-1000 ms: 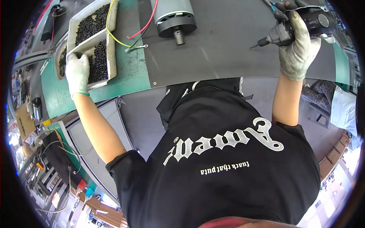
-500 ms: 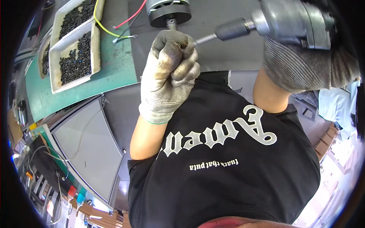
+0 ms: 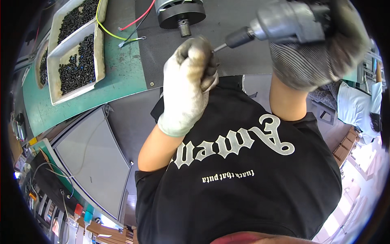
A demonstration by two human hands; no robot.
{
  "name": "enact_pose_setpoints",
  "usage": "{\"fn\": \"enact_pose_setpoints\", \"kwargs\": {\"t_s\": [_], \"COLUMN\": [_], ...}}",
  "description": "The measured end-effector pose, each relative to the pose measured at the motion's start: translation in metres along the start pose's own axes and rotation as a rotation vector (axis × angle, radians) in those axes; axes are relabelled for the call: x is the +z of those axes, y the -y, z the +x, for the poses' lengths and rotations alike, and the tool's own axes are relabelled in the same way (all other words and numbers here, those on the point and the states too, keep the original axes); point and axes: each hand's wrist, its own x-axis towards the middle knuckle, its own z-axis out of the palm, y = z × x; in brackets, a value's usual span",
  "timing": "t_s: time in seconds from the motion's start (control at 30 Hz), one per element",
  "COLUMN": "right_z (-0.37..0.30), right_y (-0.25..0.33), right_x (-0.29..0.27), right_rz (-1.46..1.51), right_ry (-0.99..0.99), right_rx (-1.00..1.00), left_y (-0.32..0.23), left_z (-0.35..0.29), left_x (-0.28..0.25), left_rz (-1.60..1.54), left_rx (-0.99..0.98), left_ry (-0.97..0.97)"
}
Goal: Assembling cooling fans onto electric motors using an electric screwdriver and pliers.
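My right hand (image 3: pixel 313 61), in a striped grey work glove, is wrapped round a grey power screwdriver (image 3: pixel 288 24) held sideways. Its black chuck (image 3: pixel 239 37) and thin bit point left, toward my left hand (image 3: pixel 195 65). That hand wears a pale glove with dirty fingertips, and its fingers are closed by the bit's tip. Whatever they pinch is hidden. Just beyond the left fingers stands an electric motor (image 3: pixel 181 16) with a black end and a threaded shaft (image 3: pixel 185 30). The shaft is apart from the fingers.
Left on the green bench (image 3: pixel 122 77) are white trays (image 3: pixel 101 61) of small black screws. Red (image 3: pixel 138 21), black and yellow-green wires (image 3: pixel 107 30) lie beside the motor on a dark mat (image 3: pixel 152 61). A grey panel (image 3: pixel 89 158) stands below the bench edge.
My left hand has shifted right and slightly away from the motor shaft, uncovering its threaded end. The power screwdriver has moved a little left in my right hand.
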Motion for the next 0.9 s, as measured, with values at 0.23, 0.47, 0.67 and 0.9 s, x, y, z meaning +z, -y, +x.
{"fn": "enact_pose_setpoints", "kwargs": {"t_s": [0.23, 0.47, 0.67, 0.9], "right_z": [0.018, 0.004, -0.007, 0.003], "right_y": [-0.039, -0.051, -0.039, -0.051], "right_x": [0.009, 0.017, 0.017, 0.002], "right_rz": [0.029, -0.027, -0.08, 0.513], "right_ry": [0.027, 0.042, 0.044, 0.018], "right_rx": [-0.021, -0.006, 0.23, 0.535], "left_y": [-0.006, -0.003, 0.005, 0.002], "left_z": [0.026, 0.03, 0.032, 0.035], "left_x": [-0.008, -0.022, -0.037, -0.029], "left_rz": [-0.326, -0.19, -0.036, 0.136], "left_rx": [-0.24, -0.12, -0.11, -0.1], "left_ry": [-0.288, -0.219, -0.122, -0.154]}}
